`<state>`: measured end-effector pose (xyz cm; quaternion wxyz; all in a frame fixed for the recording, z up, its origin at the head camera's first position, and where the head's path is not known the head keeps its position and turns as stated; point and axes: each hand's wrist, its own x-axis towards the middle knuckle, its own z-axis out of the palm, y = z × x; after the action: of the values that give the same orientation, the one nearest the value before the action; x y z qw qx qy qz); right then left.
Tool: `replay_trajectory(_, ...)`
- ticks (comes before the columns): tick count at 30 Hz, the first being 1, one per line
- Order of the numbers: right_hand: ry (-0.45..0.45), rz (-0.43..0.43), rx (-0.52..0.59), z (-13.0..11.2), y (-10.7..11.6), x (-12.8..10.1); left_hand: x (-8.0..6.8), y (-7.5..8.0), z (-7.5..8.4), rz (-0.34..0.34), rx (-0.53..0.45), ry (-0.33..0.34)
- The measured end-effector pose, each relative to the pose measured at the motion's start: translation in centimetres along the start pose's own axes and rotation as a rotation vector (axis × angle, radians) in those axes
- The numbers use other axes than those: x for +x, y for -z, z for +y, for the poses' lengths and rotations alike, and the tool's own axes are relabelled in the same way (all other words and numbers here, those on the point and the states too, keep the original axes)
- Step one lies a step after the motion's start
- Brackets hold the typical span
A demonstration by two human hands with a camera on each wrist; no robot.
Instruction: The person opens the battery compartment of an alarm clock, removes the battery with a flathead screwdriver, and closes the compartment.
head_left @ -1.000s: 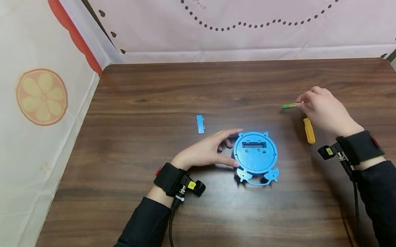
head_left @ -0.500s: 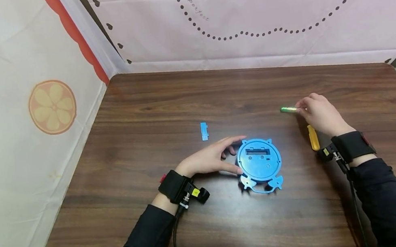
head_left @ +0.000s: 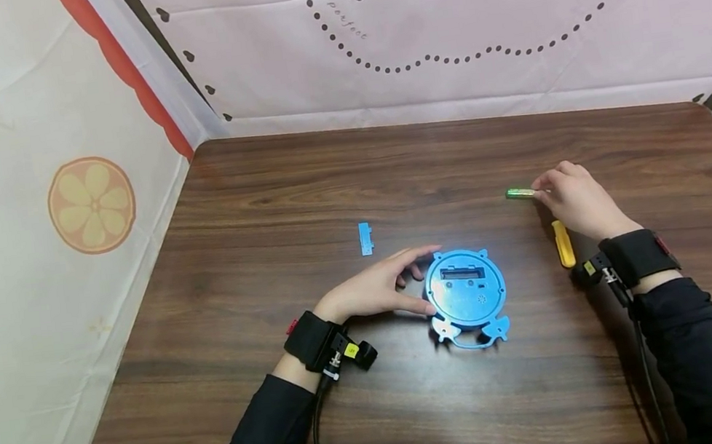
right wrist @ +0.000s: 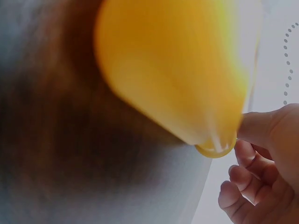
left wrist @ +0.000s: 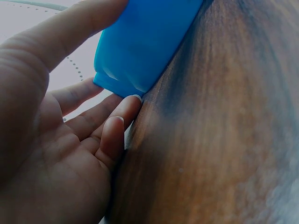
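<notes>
Green battery (head_left: 520, 193) — small, rigid, smooth-skinned, likely light and apt to roll; best pinched across its middle. Lying on the wooden table (head_left: 324, 174) right of centre, pinched at its near end by the right hand (head_left: 574, 203), fingertips curled round it. Yellow screwdriver handle (head_left: 563, 244) just beside that wrist. Blue clock body (head_left: 465, 288) face down, battery compartment (head_left: 465, 272) open and seemingly empty; left hand (head_left: 373, 289) cupped against its left edge, thumb and fingers bracing it — loosely curved. Small blue cover (head_left: 366, 238) apart, farther left.
</notes>
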<state>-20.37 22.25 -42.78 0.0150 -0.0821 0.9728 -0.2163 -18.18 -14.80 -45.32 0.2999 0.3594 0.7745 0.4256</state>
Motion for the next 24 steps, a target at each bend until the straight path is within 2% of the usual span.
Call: replay_trajectory(24, 0.008, -0.026, 0.006, 0.08, 0.03, 0.16, 0.17, -0.09, -0.16, 0.017, 0.01, 0.01)
